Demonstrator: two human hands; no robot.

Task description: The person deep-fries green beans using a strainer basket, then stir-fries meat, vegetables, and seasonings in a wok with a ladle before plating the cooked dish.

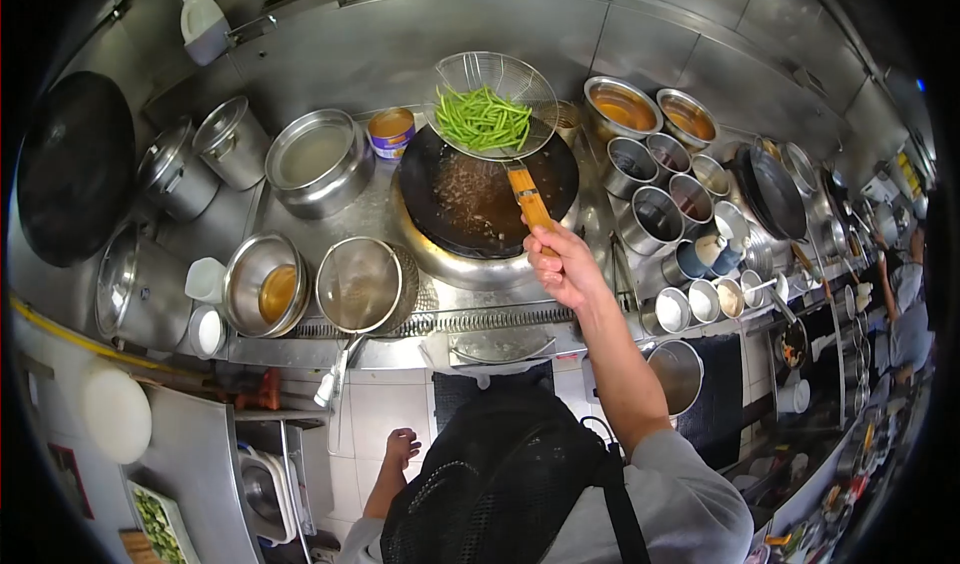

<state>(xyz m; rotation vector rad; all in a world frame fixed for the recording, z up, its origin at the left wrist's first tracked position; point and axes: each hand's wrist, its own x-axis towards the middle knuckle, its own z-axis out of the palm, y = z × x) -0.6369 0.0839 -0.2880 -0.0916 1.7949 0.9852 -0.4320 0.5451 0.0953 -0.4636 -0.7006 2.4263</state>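
Observation:
My right hand (563,264) is wrapped round the wooden handle (530,196) of a wire strainer (540,99). A heap of green beans (484,120) lies in the mesh bowl. It hangs over the far side of a black wok (555,189), in which brown liquid (475,199) with bubbles and small bits shows. Down by my side, well away from the stove, hangs my left hand (403,445), its fingers loosely bent and slightly apart, with nothing visible in them.
Left of the wok stand a steel pot (318,164), a purple can (391,134), a round sieve (360,284) and a bowl of yellowish liquid (268,282). Several steel containers (655,214) and seasoning cups (703,301) crowd the right side. Another person (908,284) is at far right.

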